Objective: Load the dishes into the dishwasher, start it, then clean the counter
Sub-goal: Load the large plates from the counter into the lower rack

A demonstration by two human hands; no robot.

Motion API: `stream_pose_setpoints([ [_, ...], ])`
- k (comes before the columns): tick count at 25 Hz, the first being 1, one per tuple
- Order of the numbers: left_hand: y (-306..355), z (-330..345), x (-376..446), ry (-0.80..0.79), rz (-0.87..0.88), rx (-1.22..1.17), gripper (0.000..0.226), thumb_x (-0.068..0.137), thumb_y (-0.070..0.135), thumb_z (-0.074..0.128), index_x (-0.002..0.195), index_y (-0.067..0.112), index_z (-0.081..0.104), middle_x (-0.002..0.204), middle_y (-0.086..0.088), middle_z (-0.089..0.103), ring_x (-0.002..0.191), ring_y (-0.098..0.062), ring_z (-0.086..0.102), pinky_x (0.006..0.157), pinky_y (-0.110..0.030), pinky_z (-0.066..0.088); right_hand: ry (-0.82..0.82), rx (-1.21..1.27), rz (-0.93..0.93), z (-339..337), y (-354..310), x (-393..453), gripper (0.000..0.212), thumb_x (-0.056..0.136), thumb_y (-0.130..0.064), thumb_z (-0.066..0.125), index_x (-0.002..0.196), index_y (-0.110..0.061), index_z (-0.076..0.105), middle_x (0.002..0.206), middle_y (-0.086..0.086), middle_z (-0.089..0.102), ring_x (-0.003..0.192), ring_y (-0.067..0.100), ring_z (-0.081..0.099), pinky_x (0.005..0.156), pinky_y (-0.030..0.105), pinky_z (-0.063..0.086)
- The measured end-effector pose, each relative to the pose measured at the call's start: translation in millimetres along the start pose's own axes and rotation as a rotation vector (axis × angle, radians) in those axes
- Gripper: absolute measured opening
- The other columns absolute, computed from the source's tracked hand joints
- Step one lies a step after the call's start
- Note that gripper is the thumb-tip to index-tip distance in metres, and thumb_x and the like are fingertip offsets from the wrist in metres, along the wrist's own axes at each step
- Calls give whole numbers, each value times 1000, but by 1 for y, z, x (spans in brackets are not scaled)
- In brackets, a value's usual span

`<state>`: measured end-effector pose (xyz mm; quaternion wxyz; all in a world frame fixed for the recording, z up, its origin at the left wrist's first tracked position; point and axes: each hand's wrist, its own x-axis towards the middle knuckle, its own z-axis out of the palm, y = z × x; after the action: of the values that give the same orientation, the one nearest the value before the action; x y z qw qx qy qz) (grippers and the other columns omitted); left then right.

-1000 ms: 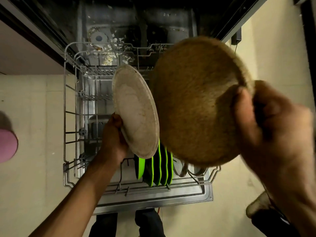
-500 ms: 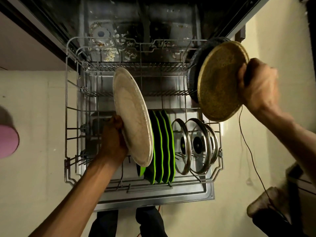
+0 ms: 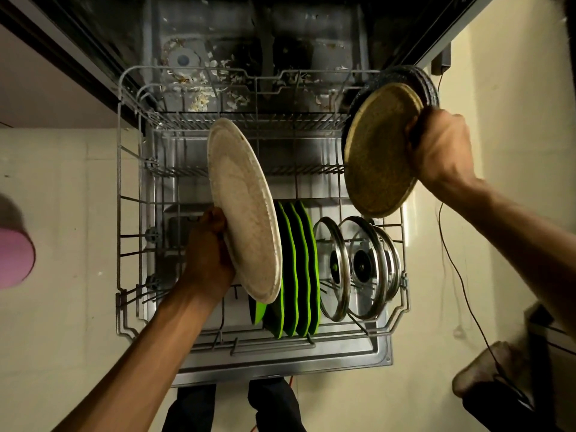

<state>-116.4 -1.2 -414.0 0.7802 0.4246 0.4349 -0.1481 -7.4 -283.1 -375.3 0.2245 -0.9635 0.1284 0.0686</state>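
The dishwasher's lower rack [image 3: 119, 194] is pulled out over the open door. My left hand [image 3: 208, 257] grips a large cream plate [image 3: 243, 210] by its edge, holding it upright just left of several green plates [image 3: 296, 269] standing in the rack. My right hand [image 3: 439, 148] grips a brown speckled plate [image 3: 378, 151] with a dark plate [image 3: 427, 85] behind it, above the rack's right back corner. Glass pot lids [image 3: 358, 269] with steel rims stand at the rack's right.
Food scraps lie on the dishwasher tub floor [image 3: 199, 98] behind the rack. A pink round object [image 3: 14, 260] sits at the far left on the tiled floor. A thin black cable [image 3: 461, 275] runs down the right side. My feet show below the door.
My right hand has swung the brown plate from close to the camera out to the rack's right back corner. The cream plate has lowered slightly toward the green plates.
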Motion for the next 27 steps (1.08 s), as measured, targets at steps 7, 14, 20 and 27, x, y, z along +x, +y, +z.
stream_pose_setpoints([
  [7,-5,4,1,46,-27,31,27,101,16,38,81,19,56,50,8,62,47,-4,61,42,-16,48,42,76,95,9,-3,33,16,98,-11,40,98,-11,56,83,-2,56,75,13,54,64,32,51],
  [14,-6,12,12,75,17,125,27,101,10,39,108,16,64,107,-3,68,101,-23,63,86,-39,52,-24,89,-104,-25,-33,-45,25,100,-19,49,120,-7,57,95,1,69,74,8,67,55,16,54],
  [20,-24,47,3,68,195,153,19,97,6,51,106,14,66,94,1,71,89,-14,62,86,-34,49,-285,526,-32,-42,-73,-133,16,95,-29,53,81,-28,60,71,-25,70,59,-10,63,46,6,43],
  [27,-36,77,-14,-162,99,369,44,89,-4,58,131,8,50,107,-3,65,85,-5,63,69,-16,54,221,77,-53,-53,-23,-61,32,98,-32,48,104,-2,58,85,13,65,72,34,63,58,37,48],
])
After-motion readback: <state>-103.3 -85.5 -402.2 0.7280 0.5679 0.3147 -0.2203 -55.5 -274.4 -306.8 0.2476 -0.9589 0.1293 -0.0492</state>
